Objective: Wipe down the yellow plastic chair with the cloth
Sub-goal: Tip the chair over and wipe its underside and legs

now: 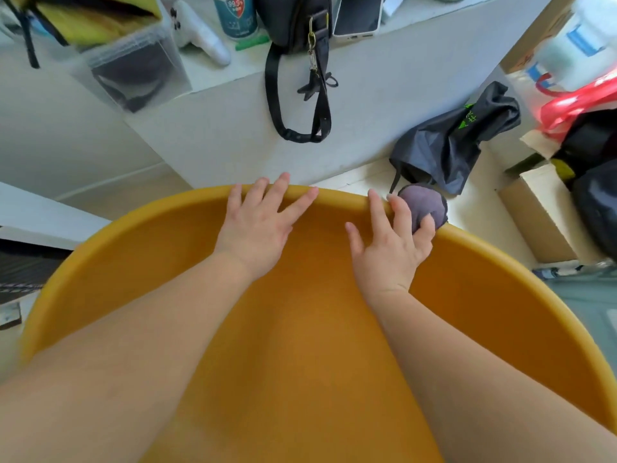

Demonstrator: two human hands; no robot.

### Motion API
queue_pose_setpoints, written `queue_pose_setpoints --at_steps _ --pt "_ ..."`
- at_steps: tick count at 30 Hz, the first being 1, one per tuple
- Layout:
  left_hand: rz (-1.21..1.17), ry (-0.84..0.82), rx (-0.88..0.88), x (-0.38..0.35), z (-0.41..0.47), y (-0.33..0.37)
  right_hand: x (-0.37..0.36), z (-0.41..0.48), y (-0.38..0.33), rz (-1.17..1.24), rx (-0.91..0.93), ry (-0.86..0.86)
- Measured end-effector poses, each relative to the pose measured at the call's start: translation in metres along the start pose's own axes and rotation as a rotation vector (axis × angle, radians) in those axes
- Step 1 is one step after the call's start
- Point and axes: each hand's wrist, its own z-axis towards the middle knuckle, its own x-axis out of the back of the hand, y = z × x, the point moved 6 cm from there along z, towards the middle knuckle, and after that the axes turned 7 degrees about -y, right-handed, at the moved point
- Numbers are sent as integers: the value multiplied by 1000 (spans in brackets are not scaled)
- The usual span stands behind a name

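The yellow plastic chair (160, 248) fills the lower half of the view, its curved rim arching across the middle. My left hand (257, 225) lies flat on the inner wall near the rim's top, fingers straight and spread, fingertips reaching the edge. My right hand (390, 242) is at the rim just to the right and holds a bunched purple-grey cloth (422, 203) between its outer fingers, pressed against the rim's outer edge. Its index finger and thumb lie on the yellow surface.
A white ledge (233, 105) stands behind the chair, with a black strap bag (297, 25) hanging over it, a clear box (137, 68) and a phone (359, 15). A dark nylon bag (457, 138) and cardboard boxes (541, 215) crowd the floor at right.
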Motion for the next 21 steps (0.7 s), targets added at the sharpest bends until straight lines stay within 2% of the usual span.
queue_pose_setpoints --at_steps 2,7,11,18,21 --pt "14 53 -52 8 13 -11 -3 8 -12 1 16 22" --pt "-47 3 -89 16 30 -32 -12 14 -33 -37 40 49" --pt "-71 5 -70 16 28 -73 -24 31 -73 -21 158 31" --pt "-175 8 164 8 10 -161 -24 66 -164 -78 594 107" --pt "-205 13 248 5 -15 -174 -28 56 -180 -137 688 123"
